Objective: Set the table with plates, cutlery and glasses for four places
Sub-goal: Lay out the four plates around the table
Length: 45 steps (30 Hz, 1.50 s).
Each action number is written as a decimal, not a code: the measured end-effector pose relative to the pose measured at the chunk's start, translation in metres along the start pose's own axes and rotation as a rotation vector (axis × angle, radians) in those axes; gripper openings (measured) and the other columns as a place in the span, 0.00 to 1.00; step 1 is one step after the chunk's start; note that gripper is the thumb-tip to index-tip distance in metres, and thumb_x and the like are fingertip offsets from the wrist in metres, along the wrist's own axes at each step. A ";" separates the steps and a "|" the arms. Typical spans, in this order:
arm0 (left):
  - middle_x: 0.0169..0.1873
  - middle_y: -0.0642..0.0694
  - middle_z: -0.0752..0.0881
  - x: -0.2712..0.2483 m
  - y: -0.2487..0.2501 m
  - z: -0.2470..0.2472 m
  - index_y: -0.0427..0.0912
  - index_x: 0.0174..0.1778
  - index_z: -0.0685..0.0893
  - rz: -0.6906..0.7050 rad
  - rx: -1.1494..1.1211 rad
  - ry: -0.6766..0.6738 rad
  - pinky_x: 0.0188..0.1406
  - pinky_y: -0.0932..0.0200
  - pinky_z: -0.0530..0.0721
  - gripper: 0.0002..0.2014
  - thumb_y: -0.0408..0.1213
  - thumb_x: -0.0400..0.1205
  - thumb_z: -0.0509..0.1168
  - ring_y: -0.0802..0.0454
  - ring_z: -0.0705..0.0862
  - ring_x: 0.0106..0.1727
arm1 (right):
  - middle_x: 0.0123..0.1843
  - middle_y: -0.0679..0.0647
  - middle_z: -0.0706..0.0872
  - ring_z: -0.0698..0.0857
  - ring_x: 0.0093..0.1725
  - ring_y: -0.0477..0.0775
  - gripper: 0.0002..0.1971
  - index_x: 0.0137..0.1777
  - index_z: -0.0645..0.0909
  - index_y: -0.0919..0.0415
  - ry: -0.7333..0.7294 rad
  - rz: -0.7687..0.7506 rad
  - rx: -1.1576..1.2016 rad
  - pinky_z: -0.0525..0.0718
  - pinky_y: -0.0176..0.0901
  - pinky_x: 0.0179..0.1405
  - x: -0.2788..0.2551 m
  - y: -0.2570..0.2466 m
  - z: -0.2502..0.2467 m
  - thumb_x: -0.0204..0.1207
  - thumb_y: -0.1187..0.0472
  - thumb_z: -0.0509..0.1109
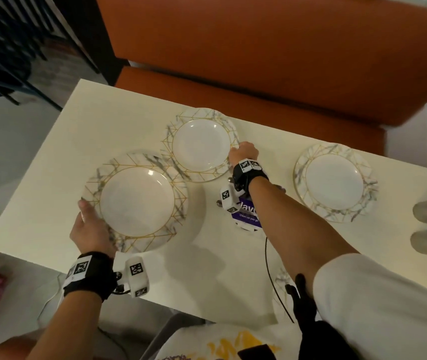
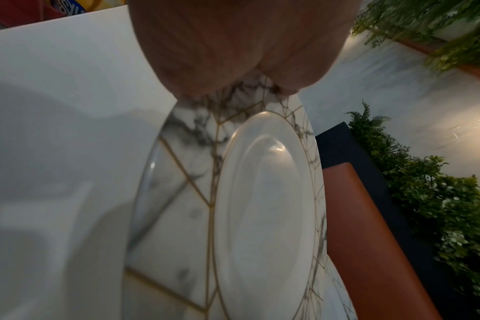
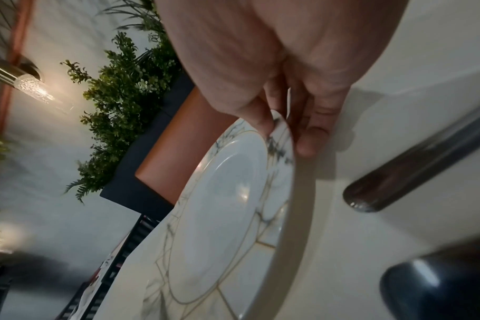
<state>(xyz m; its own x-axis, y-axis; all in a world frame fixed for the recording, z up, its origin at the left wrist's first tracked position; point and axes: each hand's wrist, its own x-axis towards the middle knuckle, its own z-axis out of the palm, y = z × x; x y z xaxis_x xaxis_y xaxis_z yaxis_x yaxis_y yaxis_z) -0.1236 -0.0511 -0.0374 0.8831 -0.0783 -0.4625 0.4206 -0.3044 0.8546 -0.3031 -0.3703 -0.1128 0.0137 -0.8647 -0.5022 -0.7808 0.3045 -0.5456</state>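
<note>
The left hand [image 1: 90, 231] is gripping the near-left rim of a round white plate with grey marble veining and thin gold lines [image 1: 137, 201], thumb lying on top of the rim and the fingers hidden beneath; the plate is sitting over the near-left part of the cream rectangular table [image 1: 59, 157], and its far edge is overlapping the rim of the plate beyond it. The right hand [image 1: 243, 152] is pinching the right rim of a second marble-and-gold plate [image 1: 200, 145], which is lying toward the table's far edge (the right wrist view is showing the thumb [image 3: 263, 121] on the upper face and the fingers [image 3: 313, 134] curled under the rim). A third matching plate [image 1: 334, 181] is resting flat well to the right, touched by neither hand. A purple-and-white card with lettering [image 1: 247, 211] is lying on the table under the right forearm. An orange upholstered bench [image 1: 259, 48] is running along the far side.
</note>
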 end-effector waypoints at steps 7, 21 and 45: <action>0.59 0.49 0.93 0.002 0.004 -0.002 0.47 0.71 0.88 0.045 -0.007 0.009 0.57 0.56 0.90 0.29 0.64 0.88 0.57 0.50 0.91 0.59 | 0.69 0.65 0.82 0.88 0.60 0.68 0.20 0.71 0.76 0.64 0.006 0.058 0.146 0.89 0.50 0.56 -0.002 -0.006 0.017 0.80 0.69 0.70; 0.56 0.49 0.93 -0.005 0.005 -0.002 0.46 0.69 0.89 0.012 -0.004 -0.034 0.35 0.73 0.86 0.26 0.60 0.91 0.56 0.51 0.91 0.57 | 0.63 0.56 0.85 0.86 0.60 0.57 0.15 0.64 0.81 0.59 0.022 -0.184 0.114 0.87 0.47 0.58 -0.049 -0.007 0.004 0.78 0.68 0.67; 0.52 0.48 0.90 0.095 -0.064 -0.060 0.42 0.66 0.86 0.292 0.869 -0.575 0.71 0.45 0.83 0.16 0.44 0.85 0.73 0.44 0.86 0.57 | 0.65 0.61 0.85 0.85 0.60 0.60 0.22 0.75 0.74 0.59 -0.028 -0.101 0.142 0.76 0.37 0.52 -0.248 0.108 0.108 0.81 0.66 0.69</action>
<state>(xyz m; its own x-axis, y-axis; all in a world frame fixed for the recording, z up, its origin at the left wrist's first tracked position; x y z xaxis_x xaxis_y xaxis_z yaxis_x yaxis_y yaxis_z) -0.0540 0.0177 -0.1219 0.6006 -0.6216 -0.5029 -0.2810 -0.7530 0.5950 -0.3232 -0.0804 -0.1196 0.1068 -0.8827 -0.4577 -0.6782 0.2719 -0.6827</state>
